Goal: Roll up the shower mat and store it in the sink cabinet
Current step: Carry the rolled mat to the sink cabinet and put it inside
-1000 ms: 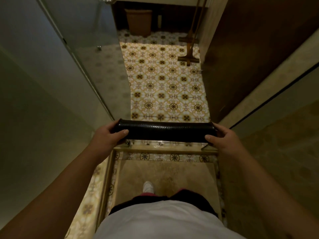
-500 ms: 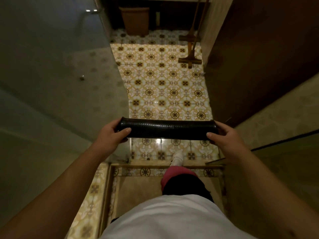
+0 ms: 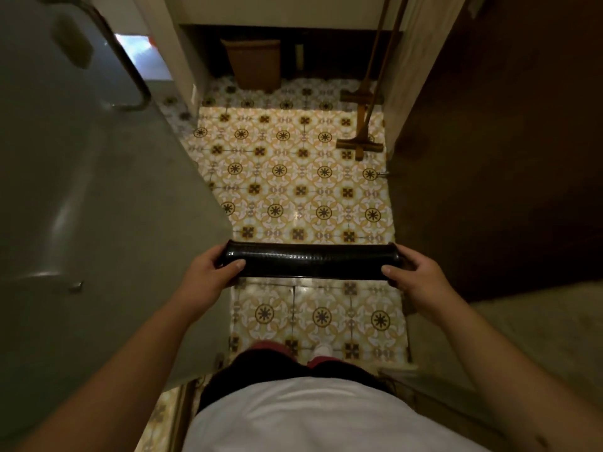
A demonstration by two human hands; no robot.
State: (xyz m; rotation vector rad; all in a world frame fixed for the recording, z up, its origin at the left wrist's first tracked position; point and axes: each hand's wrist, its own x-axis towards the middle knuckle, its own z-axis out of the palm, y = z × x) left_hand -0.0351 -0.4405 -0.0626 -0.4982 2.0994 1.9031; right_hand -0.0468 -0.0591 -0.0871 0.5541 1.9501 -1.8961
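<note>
The shower mat (image 3: 311, 261) is a tight black roll, held level in front of me above the patterned tile floor. My left hand (image 3: 208, 272) grips its left end, thumb on top. My right hand (image 3: 412, 277) grips its right end the same way. At the far end of the floor is a dark open space (image 3: 326, 50) under a counter; I cannot tell whether it is the sink cabinet.
A glass shower door (image 3: 98, 207) with a metal handle (image 3: 130, 79) stands close on my left. A dark wooden door (image 3: 505, 141) is on my right. A brown bin (image 3: 254, 62) sits under the counter. A long-handled floor squeegee (image 3: 360, 143) leans at the right wall.
I have stepped out over the shower threshold onto the patterned floor, carrying the rolled mat forward. The bin and counter are now nearer. Both hands keep the same grip.
</note>
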